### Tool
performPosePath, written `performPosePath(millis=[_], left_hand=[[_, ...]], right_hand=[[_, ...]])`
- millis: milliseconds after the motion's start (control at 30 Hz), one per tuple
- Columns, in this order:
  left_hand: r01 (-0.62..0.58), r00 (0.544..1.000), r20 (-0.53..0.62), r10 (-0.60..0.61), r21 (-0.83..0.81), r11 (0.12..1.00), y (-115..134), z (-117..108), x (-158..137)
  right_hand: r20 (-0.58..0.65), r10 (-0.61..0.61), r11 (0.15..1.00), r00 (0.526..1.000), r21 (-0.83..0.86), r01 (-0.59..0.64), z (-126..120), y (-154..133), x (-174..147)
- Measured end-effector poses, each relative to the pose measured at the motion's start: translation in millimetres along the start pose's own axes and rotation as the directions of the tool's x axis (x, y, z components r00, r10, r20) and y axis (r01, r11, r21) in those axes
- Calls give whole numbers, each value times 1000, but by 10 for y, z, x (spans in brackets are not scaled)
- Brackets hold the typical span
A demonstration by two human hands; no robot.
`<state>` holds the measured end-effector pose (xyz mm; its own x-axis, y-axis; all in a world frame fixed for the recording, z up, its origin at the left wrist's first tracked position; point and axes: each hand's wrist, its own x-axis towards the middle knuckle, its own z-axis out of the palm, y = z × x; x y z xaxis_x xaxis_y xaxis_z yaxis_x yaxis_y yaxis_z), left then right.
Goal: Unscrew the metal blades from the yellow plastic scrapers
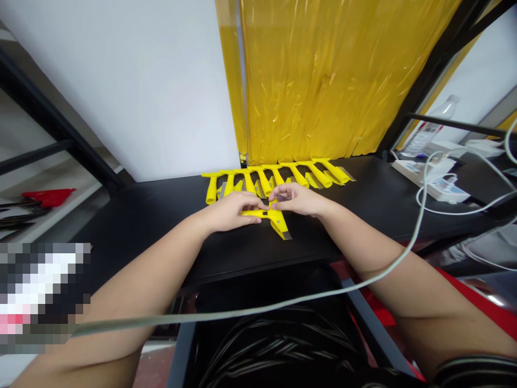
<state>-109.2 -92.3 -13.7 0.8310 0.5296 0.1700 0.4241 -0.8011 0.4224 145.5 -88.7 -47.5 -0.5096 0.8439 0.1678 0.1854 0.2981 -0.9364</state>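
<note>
A yellow scraper [278, 222] with a short metal blade lies sideways over the black tabletop, its blade end pointing towards me. My left hand [236, 210] is closed around its handle, thumb along the near side. At the scraper's far end, my right hand [294, 198] has thumb and fingers drawn together against the tool. Something small and dark shows between those fingers, too small to name. Just beyond both hands, several more yellow scrapers [298, 175] lie in a row, handles towards me; my hands partly cover some of them.
Behind the row hang a yellow plastic sheet [323, 81] and a white panel [161, 91]. White power strips [432, 180] and a clear bottle [432, 126] are at the right. A pale cable [315, 295] crosses in front of my forearms. Black frame posts flank the black table [242, 253].
</note>
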Motion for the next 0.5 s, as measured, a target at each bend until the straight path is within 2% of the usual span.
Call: performPosePath(millis=[167, 267, 367, 500], left_hand=[[-25, 1000, -1, 25, 39, 999, -7, -9, -6], [-36, 999, 14, 35, 74, 997, -9, -6, -13], [-38, 999, 19, 37, 88, 995, -3, -8, -19], [-52, 999, 6, 51, 90, 995, -3, -49, -29]], right_hand=[[39, -41, 994, 998, -98, 45, -4, 1, 12], [41, -85, 972, 996, -216, 91, 5, 18, 5], [-10, -182, 922, 983, -348, 167, 10, 10, -8], [-119, -339, 882, 933, -387, 270, -49, -40, -29]])
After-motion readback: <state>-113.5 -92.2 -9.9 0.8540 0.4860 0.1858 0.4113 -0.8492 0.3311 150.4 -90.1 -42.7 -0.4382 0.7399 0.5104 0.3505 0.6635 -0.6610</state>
